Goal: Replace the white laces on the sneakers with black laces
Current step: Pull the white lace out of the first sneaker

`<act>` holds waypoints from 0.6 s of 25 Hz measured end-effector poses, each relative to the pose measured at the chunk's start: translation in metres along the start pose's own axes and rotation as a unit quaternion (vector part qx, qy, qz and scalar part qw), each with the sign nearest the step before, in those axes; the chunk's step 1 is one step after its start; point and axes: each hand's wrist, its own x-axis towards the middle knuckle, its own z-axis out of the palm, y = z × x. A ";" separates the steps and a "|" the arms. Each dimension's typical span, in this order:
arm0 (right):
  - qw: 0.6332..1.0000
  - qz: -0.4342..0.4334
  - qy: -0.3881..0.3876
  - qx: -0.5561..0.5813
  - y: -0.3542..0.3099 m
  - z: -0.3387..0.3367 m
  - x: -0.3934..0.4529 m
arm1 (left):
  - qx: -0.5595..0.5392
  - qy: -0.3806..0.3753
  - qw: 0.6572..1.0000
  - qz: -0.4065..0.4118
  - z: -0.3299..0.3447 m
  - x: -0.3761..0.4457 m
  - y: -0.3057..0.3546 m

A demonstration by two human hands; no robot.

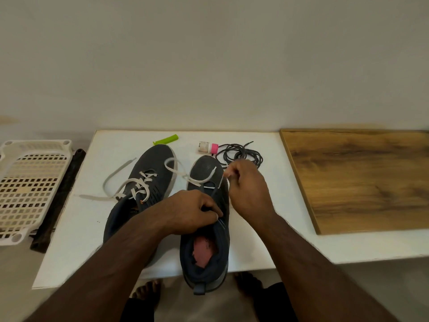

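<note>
Two dark navy sneakers lie on a white table (pixel 255 228), toes pointing away. The left sneaker (pixel 148 182) still carries a loosened white lace (pixel 116 180) trailing to the left. The right sneaker (pixel 209 247) has a white lace (pixel 204 180) left only in its eyelets near the toe. My left hand (pixel 195 212) grips the right sneaker's tongue and upper. My right hand (pixel 248 184) pinches the white lace end at the sneaker's right side and holds it raised. A coil of black laces (pixel 241 153) lies behind the right sneaker.
A green clip-like piece (pixel 166 139) and a small bottle with a pink cap (pixel 207 147) lie at the table's back. A wooden board (pixel 359 177) lies to the right. A white perforated plastic rack (pixel 30 187) and a dark bar (pixel 60 201) sit left. Bare feet show below the table edge.
</note>
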 end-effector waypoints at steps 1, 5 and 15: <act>0.996 -0.004 0.064 0.067 -0.003 -0.003 0.001 | 0.001 0.002 1.000 0.000 0.000 0.000 0.000; 0.944 0.115 0.021 0.310 -0.005 -0.012 0.006 | -0.001 0.005 1.000 0.000 -0.001 -0.002 0.001; 0.997 0.001 -0.032 0.068 -0.001 -0.002 -0.002 | 0.016 -0.002 1.000 0.010 -0.001 0.000 0.003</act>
